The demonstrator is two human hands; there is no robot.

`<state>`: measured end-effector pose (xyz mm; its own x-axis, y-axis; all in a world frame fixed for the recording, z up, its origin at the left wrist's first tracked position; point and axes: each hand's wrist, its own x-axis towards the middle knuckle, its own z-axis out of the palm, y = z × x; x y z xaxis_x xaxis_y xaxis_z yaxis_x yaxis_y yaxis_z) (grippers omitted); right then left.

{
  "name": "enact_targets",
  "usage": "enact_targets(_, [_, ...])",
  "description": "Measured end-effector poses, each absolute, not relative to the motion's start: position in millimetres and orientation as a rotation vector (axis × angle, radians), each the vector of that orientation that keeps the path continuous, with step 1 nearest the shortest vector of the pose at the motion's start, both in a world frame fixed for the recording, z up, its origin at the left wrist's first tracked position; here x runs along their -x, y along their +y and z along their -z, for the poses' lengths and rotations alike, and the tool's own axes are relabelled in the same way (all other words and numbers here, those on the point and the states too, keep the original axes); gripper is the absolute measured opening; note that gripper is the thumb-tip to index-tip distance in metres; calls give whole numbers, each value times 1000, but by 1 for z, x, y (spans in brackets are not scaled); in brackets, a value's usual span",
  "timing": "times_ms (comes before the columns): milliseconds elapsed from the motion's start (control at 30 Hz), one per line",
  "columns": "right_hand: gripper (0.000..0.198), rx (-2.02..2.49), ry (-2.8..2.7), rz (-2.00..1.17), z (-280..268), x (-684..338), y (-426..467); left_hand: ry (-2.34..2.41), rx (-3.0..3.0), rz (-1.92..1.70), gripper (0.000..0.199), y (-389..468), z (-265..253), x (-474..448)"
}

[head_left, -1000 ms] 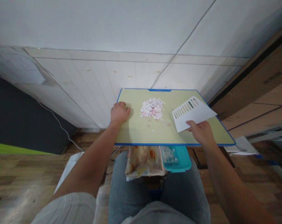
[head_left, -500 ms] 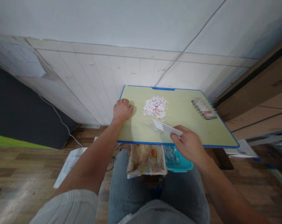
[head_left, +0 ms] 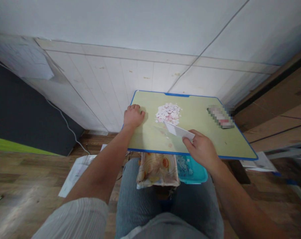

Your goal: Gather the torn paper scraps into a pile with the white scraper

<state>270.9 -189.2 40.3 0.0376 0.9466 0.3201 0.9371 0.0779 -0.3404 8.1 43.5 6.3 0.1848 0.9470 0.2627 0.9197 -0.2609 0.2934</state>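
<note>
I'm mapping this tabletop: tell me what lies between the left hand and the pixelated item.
The head view shows a heap of paper pieces on the tabletop between the left hand and the pixelated item.

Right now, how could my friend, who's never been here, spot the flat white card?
Find the pale yellow, blue-edged tabletop in front of the white panelled wall. Over its near side, the person's right hand holds one end of the flat white card. It's a single straight-edged piece, unlike the heap of tiny white and pinkish paper scraps by its other end.
</note>
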Motion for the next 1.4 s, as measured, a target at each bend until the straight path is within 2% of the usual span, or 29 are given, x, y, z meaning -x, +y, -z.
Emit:
enact_targets(200, [39, 1872, -1886, -74, -43, -273, -181, 1880, -2375, -594, 41, 43, -8, -9])
enact_targets(400, [39, 1663, -2004, -294, -53, -271, -186, 1877, -2368, -596, 40, 42, -8, -9])
enact_targets(600, [39, 1677, -1877, -162, -45, -274, -169, 1869, -2359, -614, 40, 43, -6, -9])
enact_targets(800, [44, 1679, -2018, -68, -22, -265, -176, 1871, -2372, -612, 41, 43, -6, -8])
enact_targets(1233, [45, 1396, -2128, -241, -27, -263, -240, 1894, -2392, -591, 38, 42, -6, -10])
enact_targets(1400, [47, 1365, -2013, -256, -32, -266, -223, 1886, -2400, -592, 40, 42, -6, -10])
